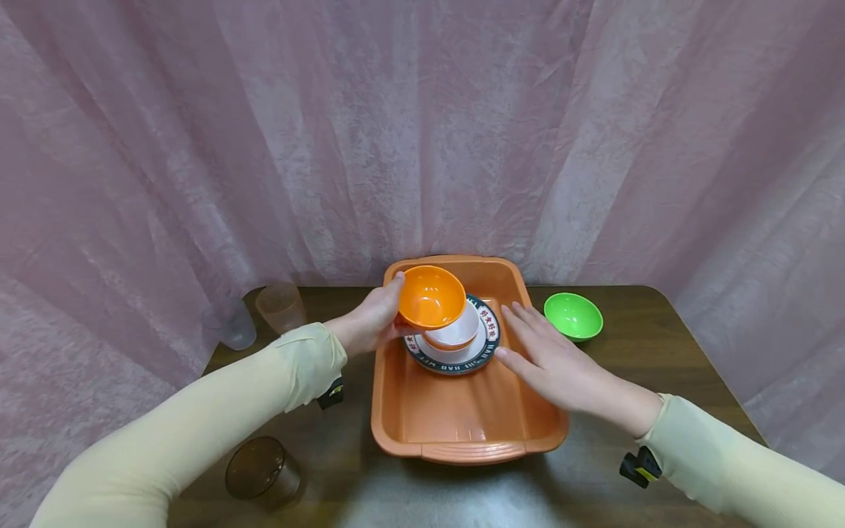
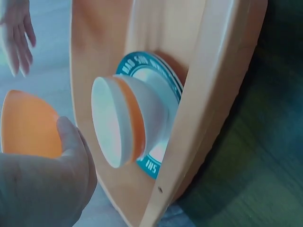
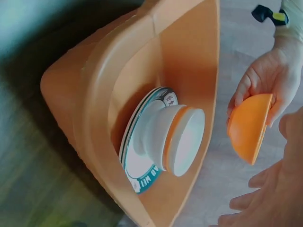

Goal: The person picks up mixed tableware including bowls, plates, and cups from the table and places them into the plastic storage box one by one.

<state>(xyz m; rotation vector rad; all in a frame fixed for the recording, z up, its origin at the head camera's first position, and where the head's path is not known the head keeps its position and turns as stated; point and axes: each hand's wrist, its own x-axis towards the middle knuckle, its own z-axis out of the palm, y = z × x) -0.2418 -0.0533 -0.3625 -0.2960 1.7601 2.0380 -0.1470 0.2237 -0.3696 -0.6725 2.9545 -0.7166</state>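
Note:
My left hand [image 1: 379, 315] grips an orange bowl [image 1: 432, 297] by its left side, thumb at the rim, above the basin. Below it, white bowls [image 3: 187, 142] are nested with an orange band [image 2: 134, 120] showing between them. They stand on plates [image 1: 488, 345] with a dark green patterned rim, inside the orange plastic basin [image 1: 455, 418]. Over the basin's right side hovers my right hand [image 1: 554, 363], fingers extended and holding nothing. The head view hides part of the nested bowls behind the held bowl.
A green bowl [image 1: 573, 317] sits on the wooden table [image 1: 634, 330] right of the basin. Two cups, one clear [image 1: 231, 323] and one pinkish [image 1: 282, 308], stand at the back left. A brown glass [image 1: 260, 469] is at the front left. Behind the table hangs a pink curtain [image 1: 422, 132].

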